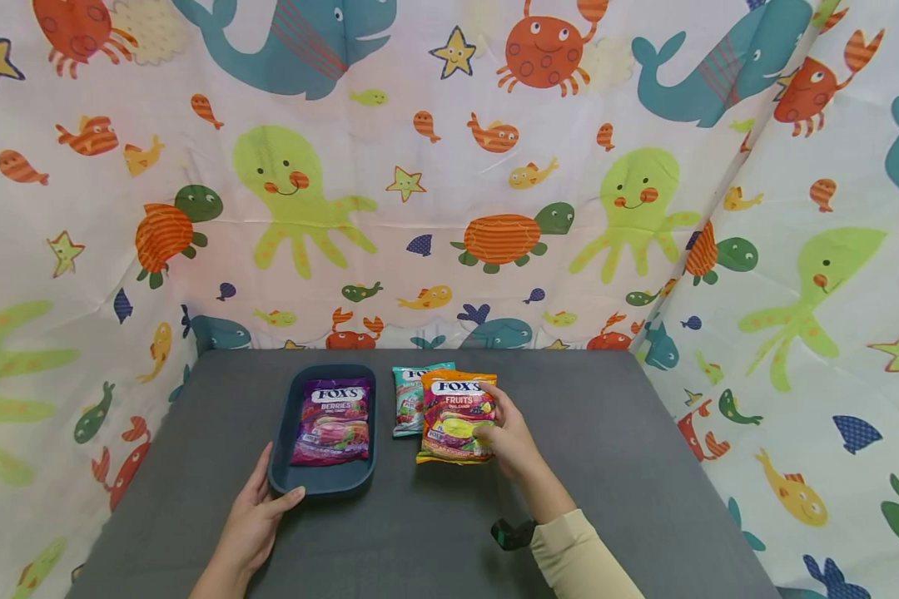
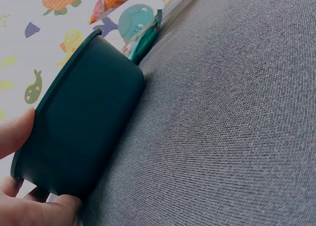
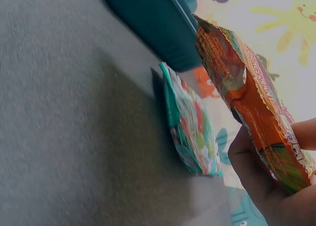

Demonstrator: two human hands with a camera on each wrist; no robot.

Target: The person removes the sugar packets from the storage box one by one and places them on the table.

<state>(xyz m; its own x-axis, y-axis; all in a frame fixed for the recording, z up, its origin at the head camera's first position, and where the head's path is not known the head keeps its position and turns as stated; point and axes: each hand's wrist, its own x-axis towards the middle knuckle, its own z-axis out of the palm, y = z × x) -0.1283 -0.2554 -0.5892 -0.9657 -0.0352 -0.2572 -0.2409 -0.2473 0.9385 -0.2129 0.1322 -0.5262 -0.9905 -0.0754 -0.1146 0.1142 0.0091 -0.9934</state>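
My left hand (image 1: 249,524) grips the near left corner of a dark blue tray (image 1: 328,481), thumb at its rim. Inside the tray lies a purple bag of Fox's Berries candy (image 1: 333,423), label facing up. With fingers and thumb, my right hand (image 1: 519,441) pinches the right edge of an orange bag of Fox's Fruits candy (image 1: 453,416). In the right wrist view this orange bag (image 3: 266,122) is raised above the cloth. A mint-green Fox's candy bag (image 1: 407,403) lies on the table behind it, partly hidden in the head view.
Dark grey cloth covers the table (image 1: 607,466). A white curtain (image 1: 434,216) printed with sea animals hangs along the back and both sides. A dark band (image 1: 513,534) is on my right wrist, beside a beige sleeve (image 1: 580,557).
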